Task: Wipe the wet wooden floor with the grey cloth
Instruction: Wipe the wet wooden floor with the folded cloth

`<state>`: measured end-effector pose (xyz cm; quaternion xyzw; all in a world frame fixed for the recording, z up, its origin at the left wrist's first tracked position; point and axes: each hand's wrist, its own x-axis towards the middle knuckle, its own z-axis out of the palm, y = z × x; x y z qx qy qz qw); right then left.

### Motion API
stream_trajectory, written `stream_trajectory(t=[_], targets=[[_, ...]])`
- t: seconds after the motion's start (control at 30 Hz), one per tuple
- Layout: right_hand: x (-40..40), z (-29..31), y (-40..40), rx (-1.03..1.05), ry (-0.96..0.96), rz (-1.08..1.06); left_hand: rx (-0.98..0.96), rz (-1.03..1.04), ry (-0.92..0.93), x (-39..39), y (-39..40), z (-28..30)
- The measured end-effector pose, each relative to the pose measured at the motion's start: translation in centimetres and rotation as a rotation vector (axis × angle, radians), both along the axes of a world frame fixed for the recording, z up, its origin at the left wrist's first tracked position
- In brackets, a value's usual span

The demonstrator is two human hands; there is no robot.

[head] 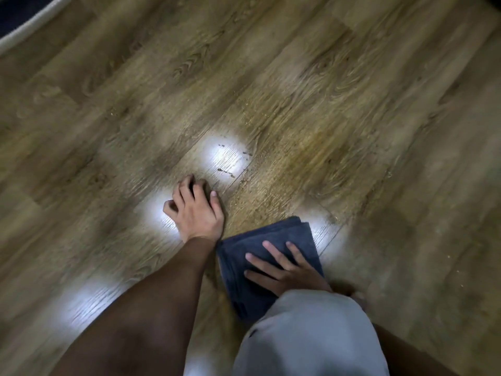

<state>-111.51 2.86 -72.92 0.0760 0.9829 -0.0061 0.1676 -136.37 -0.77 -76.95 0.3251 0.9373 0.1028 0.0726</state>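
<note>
Right hand [282,270] presses flat, fingers spread, on the folded dark grey cloth [260,267], left hand [196,210] braced just beside it on curled fingertips, holding nothing; water droplets [230,164] lie ahead on the brown wooden plank floor [352,104], so short strokes risk missing them.

The floor [298,77] is grained wood plank with a low sheen, glaring white where light strikes it and beaded with small water drops [245,153]. The grey cloth [284,234] is soft, matt terry, folded in layers. A pale woven fabric garment [311,335] looks smooth and matt.
</note>
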Motion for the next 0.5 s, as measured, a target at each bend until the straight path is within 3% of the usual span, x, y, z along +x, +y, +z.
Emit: stream_trajectory(t=[0.2,0.3,0.5], targets=[[0.0,-1.3,-1.8,-0.023,0.025,-0.073,0.035,0.008,-0.020,-0.5,0.0,0.2],[0.1,-2.0,-1.7,-0.042,0.092,-0.041,0.109,0.015,-0.021,-4.6,0.4,0.8],[-4.2,-1.9,3.3,-0.159,0.123,-0.053,0.050,0.056,0.058,-10.4,-0.1,-0.3]])
